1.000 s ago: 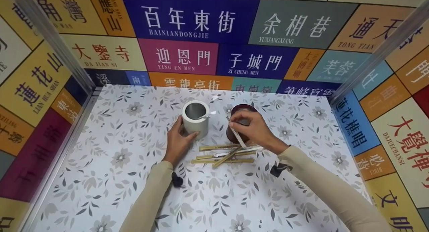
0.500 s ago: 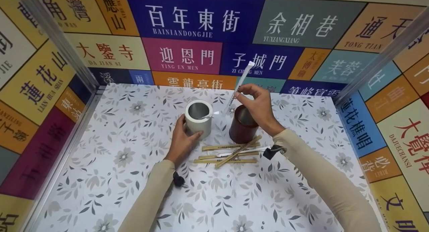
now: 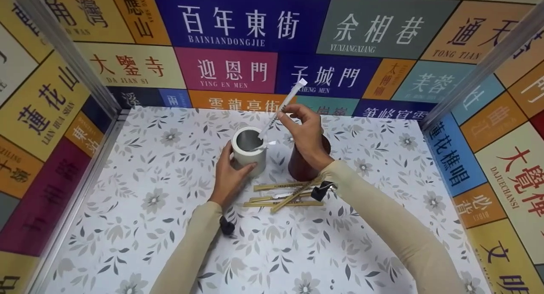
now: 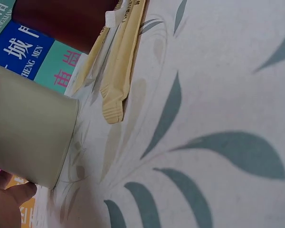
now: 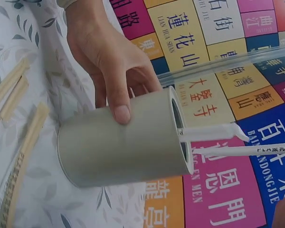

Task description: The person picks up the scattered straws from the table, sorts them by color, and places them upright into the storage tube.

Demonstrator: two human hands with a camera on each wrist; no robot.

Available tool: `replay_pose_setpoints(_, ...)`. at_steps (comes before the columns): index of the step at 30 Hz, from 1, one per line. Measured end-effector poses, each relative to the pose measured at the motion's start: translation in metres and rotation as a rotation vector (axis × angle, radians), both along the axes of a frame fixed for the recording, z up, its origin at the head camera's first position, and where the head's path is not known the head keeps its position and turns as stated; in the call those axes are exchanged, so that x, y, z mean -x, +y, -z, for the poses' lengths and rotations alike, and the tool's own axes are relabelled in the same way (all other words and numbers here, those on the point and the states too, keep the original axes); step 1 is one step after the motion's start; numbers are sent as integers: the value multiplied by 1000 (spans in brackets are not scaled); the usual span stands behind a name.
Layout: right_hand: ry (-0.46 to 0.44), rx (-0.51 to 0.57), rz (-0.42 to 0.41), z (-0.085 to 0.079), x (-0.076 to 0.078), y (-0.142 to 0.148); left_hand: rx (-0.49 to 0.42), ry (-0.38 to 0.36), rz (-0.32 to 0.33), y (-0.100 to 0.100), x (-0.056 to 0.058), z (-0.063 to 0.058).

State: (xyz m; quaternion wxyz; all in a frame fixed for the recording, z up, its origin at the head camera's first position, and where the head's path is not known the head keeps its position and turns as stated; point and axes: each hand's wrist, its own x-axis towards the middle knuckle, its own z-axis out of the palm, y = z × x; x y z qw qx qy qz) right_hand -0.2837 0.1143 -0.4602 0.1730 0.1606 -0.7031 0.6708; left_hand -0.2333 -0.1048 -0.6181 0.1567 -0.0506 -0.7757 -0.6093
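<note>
- Head view, nearest: two beige sleeves [image 3: 395, 230] reach over a table [image 3: 106, 226] covered in a white leaf-and-flower print, a small black device [image 3: 227, 227] at each wrist.
- Past the cuffs, several yellow paper-wrapped sticks [image 3: 293, 197] lie in a loose heap, one slanting across the others, a white piece among them.
- Just behind these, the left hand [image 3: 227, 175] curls round a pale grey-green canister [image 5: 121, 147], thumb on its near side, holding it upright with its mouth up.
- A white wrapped stick [image 5: 211, 132] pokes out over the canister's rim.
- A dark red canister [image 3: 299, 164] stands apart to the right, partly hidden by the right hand [image 3: 307, 130].
- That hand pinches a thin white printed packet [image 3: 293, 94] between thumb and fingertips; it slants, lower end at the grey-green canister's mouth. How far in it reaches, I cannot tell.
- Farthest back, a wall [image 3: 306, 22] of coloured panels carries large Chinese characters.
</note>
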Motion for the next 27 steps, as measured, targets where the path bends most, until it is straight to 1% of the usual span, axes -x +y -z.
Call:
replay_pose_setpoints(4,-5,0,-16,14,-1,-11,17,5,-2,0,1,3)
replay_pose_setpoints(7,-16,-39,-51,28,-3,-20,8,13,-12,-1,0,4)
replay_pose_setpoints(10,-59,-72,-84,40,-7,-27,-6,13,-19,-2,-1,4)
replay_pose_setpoints(14,-116,-94,-80,50,-13,-31,2,0,-25,-2,-2,4)
replay_pose_setpoints(18,-118,-98,-64,48,-17,-31,4,-9,-32,-1,-1,6)
replay_pose_setpoints(23,-33,-71,-49,37,-17,-26,4,-10,-18,-1,1,7)
replay_pose_setpoints(25,0,-76,-53,36,-16,-26,15,-9,-20,-2,0,7)
replay_pose_setpoints(27,0,-96,-64,37,-14,-25,19,-9,-20,-4,0,7)
